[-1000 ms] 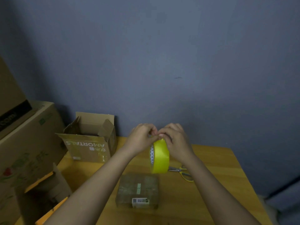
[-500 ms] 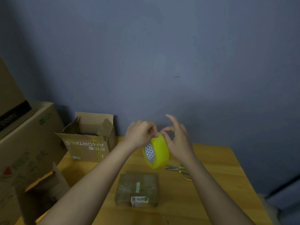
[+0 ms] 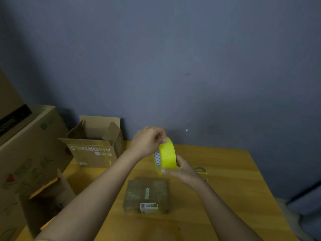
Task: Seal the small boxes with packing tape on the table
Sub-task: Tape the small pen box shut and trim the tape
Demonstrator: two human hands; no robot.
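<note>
While both hands grip it, the glossy yellow tape roll [image 3: 167,156] stands on edge.

Yellow tape roll [image 3: 167,156] held on edge above closed small box [image 3: 146,195].

A small brown cardboard box [image 3: 146,195] lies on the light wooden table [image 3: 231,188] near its middle, and a yellow roll of packing tape [image 3: 167,156] is held above the table just beyond it, the left hand [image 3: 149,140] at the roll's top and the right hand [image 3: 184,169] under its near right side. An open brown cardboard carton [image 3: 94,145] stands at the table's far left corner, with large stacked cardboard boxes [image 3: 29,150] further left, off the table. Yellow-handled scissors [image 3: 201,170] lie on the table right of the roll, partly hidden behind the right hand.
</note>
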